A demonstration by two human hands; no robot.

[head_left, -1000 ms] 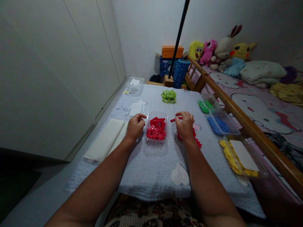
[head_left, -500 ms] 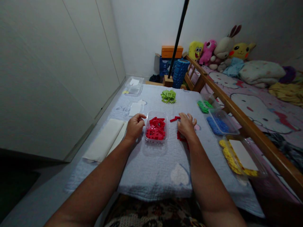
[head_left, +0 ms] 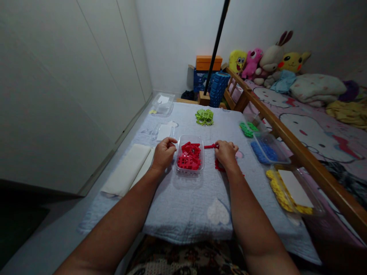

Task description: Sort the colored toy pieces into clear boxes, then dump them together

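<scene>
In front of me a clear plastic container (head_left: 203,157) holds several red plastic building pieces (head_left: 189,156). Beside its left wall rests my left hand (head_left: 164,154), loosely curled, thumb and forefinger apart, with nothing visible between them; whether the fingertips touch the wall I cannot tell. On the other side of the container, my right hand (head_left: 226,152) pinches one end of a narrow red piece (head_left: 210,146), which points left toward the container. More red pieces (head_left: 219,165) lie on the cloth, partly hidden under my right hand and wrist.
Light-green pieces (head_left: 204,117) are heaped farther back. Along the right edge stand containers with green (head_left: 249,130), blue (head_left: 263,152) and yellow pieces (head_left: 286,194). Folded cream cloth (head_left: 126,170) lies at left, clear lids (head_left: 164,131) behind it. A wooden bed rail (head_left: 301,141) borders the right side.
My right hand's fingers have closed on the end of the narrow red piece, which has shifted slightly and lies straighter. My left hand and the container stay about where they were.
</scene>
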